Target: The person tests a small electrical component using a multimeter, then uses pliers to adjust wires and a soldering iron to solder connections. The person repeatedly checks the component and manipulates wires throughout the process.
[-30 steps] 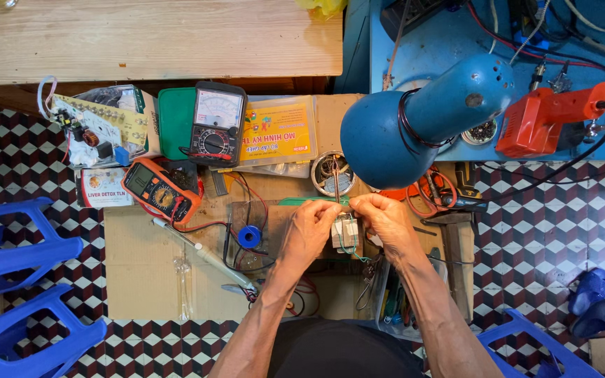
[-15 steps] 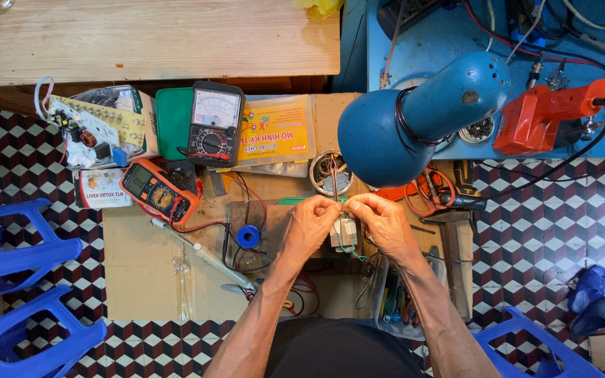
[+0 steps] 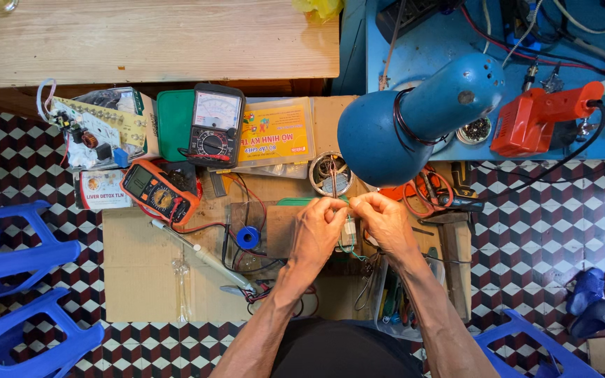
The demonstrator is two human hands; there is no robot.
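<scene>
Hands (image 3: 350, 225) stayed pinching small white part (image 3: 349, 228).

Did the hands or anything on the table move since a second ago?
Hardly anything moved. The left hand and right hand stay pinched together on the small white part and its thin wire, just under the blue lamp. Nothing was picked up or put down. The orange meter, the black dial meter, the blue solder spool and the soldering iron lie where they were.
</scene>
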